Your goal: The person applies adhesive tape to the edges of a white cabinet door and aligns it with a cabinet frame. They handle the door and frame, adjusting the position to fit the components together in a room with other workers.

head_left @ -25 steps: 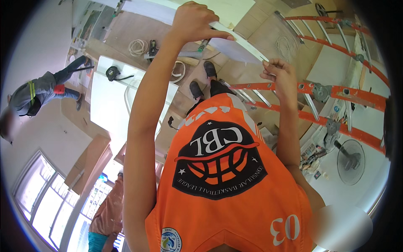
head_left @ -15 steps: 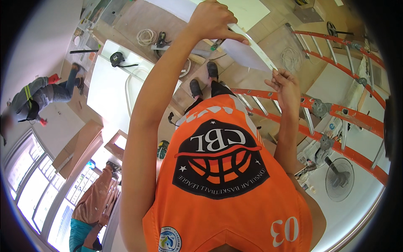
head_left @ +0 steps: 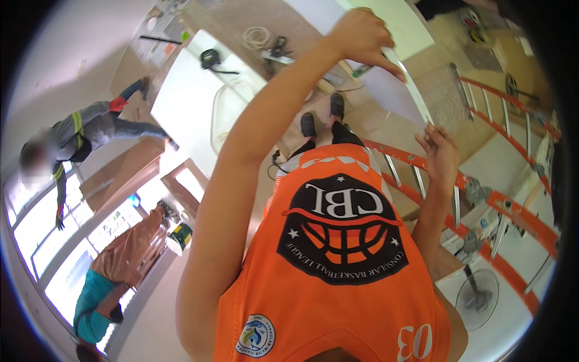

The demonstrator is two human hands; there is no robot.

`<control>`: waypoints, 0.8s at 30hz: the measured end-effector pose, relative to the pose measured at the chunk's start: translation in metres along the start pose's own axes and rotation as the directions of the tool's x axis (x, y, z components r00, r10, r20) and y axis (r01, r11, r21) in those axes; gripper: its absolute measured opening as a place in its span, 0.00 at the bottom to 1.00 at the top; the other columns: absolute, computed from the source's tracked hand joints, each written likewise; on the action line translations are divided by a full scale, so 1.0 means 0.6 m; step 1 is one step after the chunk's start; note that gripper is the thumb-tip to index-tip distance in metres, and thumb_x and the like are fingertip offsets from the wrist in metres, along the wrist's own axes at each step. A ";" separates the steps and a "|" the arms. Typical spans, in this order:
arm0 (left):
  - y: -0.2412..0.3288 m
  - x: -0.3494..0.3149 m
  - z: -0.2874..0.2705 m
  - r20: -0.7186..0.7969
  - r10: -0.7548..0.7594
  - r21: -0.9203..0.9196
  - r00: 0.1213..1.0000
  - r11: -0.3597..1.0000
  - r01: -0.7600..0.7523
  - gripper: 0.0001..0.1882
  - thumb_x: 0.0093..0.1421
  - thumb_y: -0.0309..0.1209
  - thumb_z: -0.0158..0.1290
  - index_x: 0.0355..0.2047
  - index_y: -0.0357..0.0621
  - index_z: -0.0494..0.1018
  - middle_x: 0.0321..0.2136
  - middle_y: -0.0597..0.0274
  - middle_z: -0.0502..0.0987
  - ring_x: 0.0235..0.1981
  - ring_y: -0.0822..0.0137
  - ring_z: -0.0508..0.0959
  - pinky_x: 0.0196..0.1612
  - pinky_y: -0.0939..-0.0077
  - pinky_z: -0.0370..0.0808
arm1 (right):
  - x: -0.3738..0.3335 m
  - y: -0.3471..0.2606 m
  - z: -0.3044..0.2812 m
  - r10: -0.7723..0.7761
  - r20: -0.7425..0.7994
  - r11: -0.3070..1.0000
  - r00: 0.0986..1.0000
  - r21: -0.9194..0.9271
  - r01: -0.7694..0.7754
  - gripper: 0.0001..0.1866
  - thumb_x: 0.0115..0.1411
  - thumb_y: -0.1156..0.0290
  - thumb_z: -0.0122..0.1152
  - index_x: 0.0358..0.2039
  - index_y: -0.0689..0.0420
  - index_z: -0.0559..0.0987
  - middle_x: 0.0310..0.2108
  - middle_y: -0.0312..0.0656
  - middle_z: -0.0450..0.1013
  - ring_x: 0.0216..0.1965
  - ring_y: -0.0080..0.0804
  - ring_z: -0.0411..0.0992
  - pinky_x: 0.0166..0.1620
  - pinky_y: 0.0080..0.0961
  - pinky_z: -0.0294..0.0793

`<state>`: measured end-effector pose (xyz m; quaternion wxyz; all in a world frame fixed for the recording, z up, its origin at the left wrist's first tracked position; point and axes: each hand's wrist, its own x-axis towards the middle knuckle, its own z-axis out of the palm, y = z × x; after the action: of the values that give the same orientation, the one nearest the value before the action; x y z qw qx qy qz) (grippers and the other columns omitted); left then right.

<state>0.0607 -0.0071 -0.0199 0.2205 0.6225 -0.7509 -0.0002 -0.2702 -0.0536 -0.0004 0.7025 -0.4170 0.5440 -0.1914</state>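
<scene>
The fingers of the left hand (head_left: 363, 36), in the head view, bend over the upper part of a white panel (head_left: 409, 85), the thumb set apart from them and laid along its narrow edge, so that the hand holds it; the fingertips on the far side are hidden. The panel is at the upper right of centre, its edge slanting down toward the right hand (head_left: 442, 152). There the thumb and forefinger stand close together at the lower end of that edge, the other fingers loosely curled; whether they pinch the panel or only touch it cannot be told. An orange jersey (head_left: 350, 304) fills the lower middle of the frame, with a pair of dark shoes (head_left: 308, 125) above it. To the right, an orange-railed ladder (head_left: 525, 218) runs behind the right forearm, and a second ladder (head_left: 484, 88) lies nearer the upper right, with a fan (head_left: 479, 297) at lower right. At upper left of centre, a black tape measure (head_left: 210, 58) rests on a white board (head_left: 184, 105); a coil of pale cable (head_left: 257, 38) lies near a black tool (head_left: 279, 45) at the top. At the left, a person in grey with red gloves (head_left: 96, 125) is near a bright window (head_left: 54, 241), and another person in brown and teal (head_left: 93, 314) is at lower left.
</scene>
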 end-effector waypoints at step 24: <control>-0.029 0.007 0.081 -0.035 -0.053 0.100 0.998 0.993 0.056 0.44 0.41 0.86 0.44 0.30 0.63 0.84 0.24 0.64 0.83 0.28 0.55 0.83 0.30 0.59 0.74 | 0.040 0.087 0.173 -0.367 0.399 0.704 0.840 -0.472 0.531 0.20 0.69 0.66 0.58 0.54 0.68 0.70 0.40 0.45 0.68 0.43 0.36 0.74 0.48 0.34 0.87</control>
<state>0.0604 -0.0283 -0.0671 0.2007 0.6529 -0.7292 0.0416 -0.1760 -0.0013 -0.0502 0.5460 -0.7489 0.3530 -0.1286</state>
